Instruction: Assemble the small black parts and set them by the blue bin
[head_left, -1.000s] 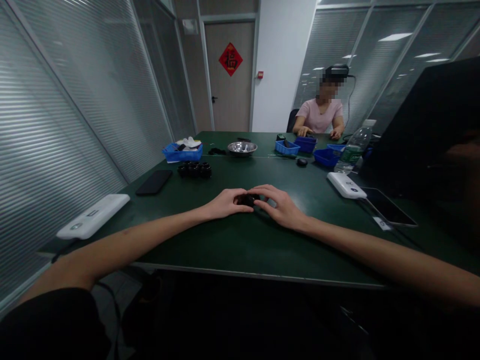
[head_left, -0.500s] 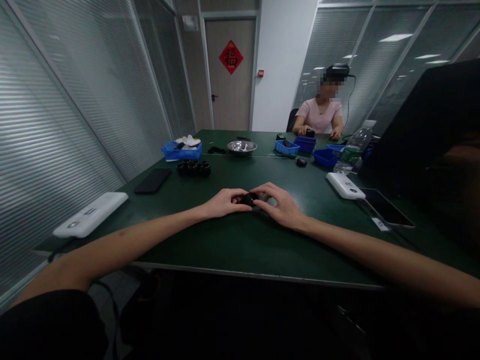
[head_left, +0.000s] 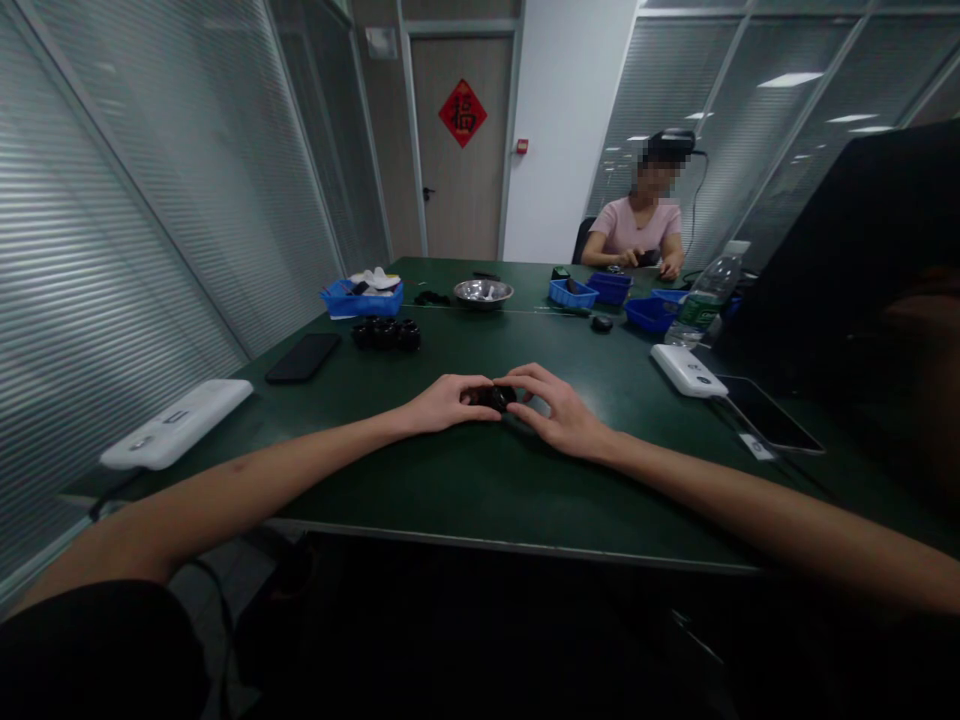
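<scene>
A small glossy black part (head_left: 498, 398), of a kind I cannot make out, is held low over the green table (head_left: 450, 480) between my two hands. My left hand (head_left: 448, 402) grips it from the left, thumb in front and fingers behind, and covers much of it. From the other side, the thumb and fingertips of my right hand (head_left: 556, 408) close on its right end. Farther back on the left stands a cluster of similar-looking glossy black rounded pieces (head_left: 386, 334).
A black phone (head_left: 304, 358) and a white power bank (head_left: 178, 424) lie left; another power bank (head_left: 688, 371), a tablet (head_left: 772, 415) and a bottle (head_left: 705, 298) are right. Behind are a metal bowl (head_left: 483, 294), blue trays (head_left: 573, 293) and a co-worker (head_left: 634, 225).
My hands keep their hold on the black part, with only slight finger movement. Across the table, the co-worker's hand and a dark object have shifted to the right.
</scene>
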